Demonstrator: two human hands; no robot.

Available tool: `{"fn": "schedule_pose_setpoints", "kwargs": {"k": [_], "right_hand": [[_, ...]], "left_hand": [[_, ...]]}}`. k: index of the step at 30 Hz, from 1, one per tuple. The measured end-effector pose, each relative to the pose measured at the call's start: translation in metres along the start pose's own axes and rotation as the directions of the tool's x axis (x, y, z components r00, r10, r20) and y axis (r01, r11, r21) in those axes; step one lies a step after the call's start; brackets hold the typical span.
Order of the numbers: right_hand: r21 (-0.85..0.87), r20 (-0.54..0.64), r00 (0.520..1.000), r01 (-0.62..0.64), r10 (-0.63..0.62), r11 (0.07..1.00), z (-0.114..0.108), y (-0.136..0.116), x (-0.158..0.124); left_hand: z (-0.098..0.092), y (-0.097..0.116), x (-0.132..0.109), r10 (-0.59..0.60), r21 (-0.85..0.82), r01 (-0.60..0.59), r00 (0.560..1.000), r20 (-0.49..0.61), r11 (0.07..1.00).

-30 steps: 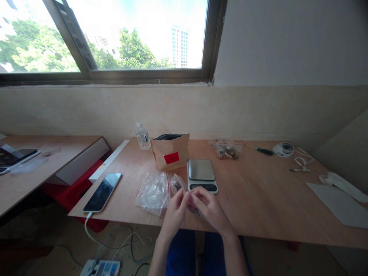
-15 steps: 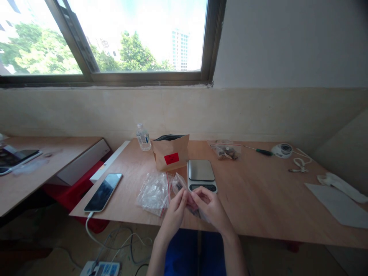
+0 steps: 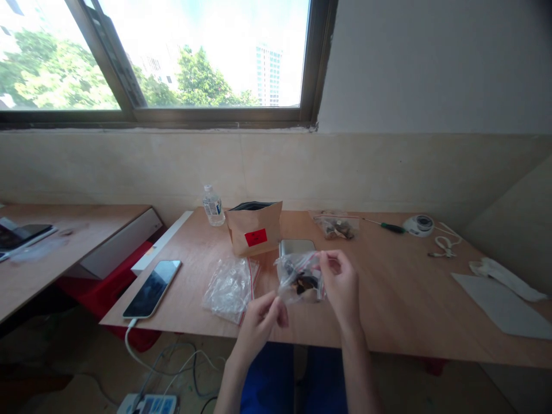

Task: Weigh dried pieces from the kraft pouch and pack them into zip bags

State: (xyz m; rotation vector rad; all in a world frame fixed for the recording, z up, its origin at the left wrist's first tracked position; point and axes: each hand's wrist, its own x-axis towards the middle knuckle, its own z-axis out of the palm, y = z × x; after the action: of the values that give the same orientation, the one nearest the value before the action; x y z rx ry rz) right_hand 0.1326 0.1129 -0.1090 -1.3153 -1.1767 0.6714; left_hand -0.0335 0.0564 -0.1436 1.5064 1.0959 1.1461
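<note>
Wooden worktop [image 3: 388, 299] across the frame, under a wide window. Far centre, brown paper bag [image 3: 254, 228] standing open; just right of it, a scale [image 3: 295, 247], partly hidden. Left of centre, a pile of empty clear bags [image 3: 230, 282] lying flat. Raised over the scale, small zip bag [image 3: 299, 277] with dark pieces already inside, its top pinched between right hand [image 3: 340, 284] fingers. Left hand [image 3: 261, 322] near and lower, fingers loosely curled, off the bag. Filled, apparently; sealed or not, cannot tell.
</note>
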Motion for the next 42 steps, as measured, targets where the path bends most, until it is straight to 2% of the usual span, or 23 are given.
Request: {"fn": "schedule_pose_setpoints", "kwargs": {"k": [3, 6, 8, 10, 11, 13, 15, 17, 19, 21, 23, 27, 31, 33, 35, 37, 39, 42], "right_hand": [[0.039, 0.073, 0.997, 0.033, -0.035, 0.999, 0.002, -0.013, 0.007], [0.157, 0.189, 0.981, 0.004, -0.034, 0.988, 0.008, -0.022, 0.009], [0.225, 0.305, 0.952, -0.041, -0.031, 0.974, 0.013, -0.024, 0.008], [0.217, 0.415, 0.909, -0.052, -0.044, 0.975, 0.017, -0.026, 0.007], [0.178, 0.449, 0.892, -0.026, -0.058, 0.984, 0.018, -0.026, 0.007], [0.046, 0.434, 0.894, 0.105, -0.114, 0.993, 0.018, -0.027, 0.009], [-0.094, 0.361, 0.904, 0.279, -0.229, 0.956, 0.016, -0.03, 0.012], [-0.157, 0.322, 0.876, 0.425, -0.36, 0.892, 0.014, -0.035, 0.014], [-0.14, 0.325, 0.829, 0.518, -0.455, 0.844, 0.013, -0.041, 0.013], [-0.085, 0.358, 0.794, 0.552, -0.492, 0.829, 0.014, -0.048, 0.009], [-0.01, 0.47, 0.746, 0.54, -0.473, 0.842, 0.015, -0.053, 0.005], [0.083, 0.727, 0.577, 0.463, -0.372, 0.882, 0.025, -0.053, 0.007], [0.162, 0.843, 0.399, 0.452, -0.36, 0.877, 0.037, -0.04, 0.022], [0.178, 0.872, 0.335, 0.463, -0.357, 0.869, 0.043, -0.031, 0.03], [0.186, 0.884, 0.3, 0.476, -0.358, 0.859, 0.048, -0.023, 0.035], [0.19, 0.88, 0.301, 0.485, -0.367, 0.853, 0.054, -0.015, 0.036], [0.176, 0.868, 0.331, 0.492, -0.37, 0.852, 0.061, -0.007, 0.035], [0.147, 0.845, 0.385, 0.5, -0.371, 0.854, 0.072, 0.0, 0.033]], "left_hand": [[-0.002, -0.013, 0.005, 0.023, -0.146, -0.035, 0.996, -0.087, 0.989], [0.001, -0.029, 0.012, 0.011, -0.233, -0.046, 0.988, -0.151, 0.971], [0.006, -0.036, 0.016, 0.006, -0.247, -0.041, 0.99, -0.142, 0.968], [0.012, -0.037, 0.021, 0.002, -0.241, -0.04, 0.988, -0.154, 0.97], [0.014, -0.037, 0.023, 0.001, -0.237, -0.043, 0.985, -0.172, 0.971], [0.016, -0.033, 0.026, 0.011, -0.234, -0.063, 0.977, -0.213, 0.97], [0.015, -0.028, 0.027, 0.031, -0.237, -0.093, 0.967, -0.253, 0.967], [0.011, -0.023, 0.027, 0.051, -0.231, -0.121, 0.956, -0.29, 0.965], [0.007, -0.022, 0.026, 0.046, -0.214, -0.121, 0.945, -0.324, 0.969], [0.003, -0.023, 0.025, 0.035, -0.188, -0.103, 0.942, -0.334, 0.977], [-0.001, -0.028, 0.024, 0.023, -0.152, -0.079, 0.939, -0.342, 0.985], [-0.006, -0.05, 0.028, 0.043, -0.048, -0.065, 0.927, -0.373, 0.997], [-0.014, -0.073, 0.039, 0.079, 0.033, -0.072, 0.94, -0.331, 0.997], [-0.02, -0.078, 0.044, 0.077, 0.049, -0.065, 0.947, -0.311, 0.997], [-0.025, -0.079, 0.047, 0.057, 0.052, -0.044, 0.96, -0.275, 0.998], [-0.03, -0.077, 0.048, 0.033, 0.038, -0.025, 0.973, -0.227, 0.999], [-0.032, -0.075, 0.049, 0.016, 0.012, -0.014, 0.979, -0.206, 1.0], [-0.034, -0.076, 0.05, 0.004, -0.018, -0.009, 0.971, -0.24, 1.0]]}}
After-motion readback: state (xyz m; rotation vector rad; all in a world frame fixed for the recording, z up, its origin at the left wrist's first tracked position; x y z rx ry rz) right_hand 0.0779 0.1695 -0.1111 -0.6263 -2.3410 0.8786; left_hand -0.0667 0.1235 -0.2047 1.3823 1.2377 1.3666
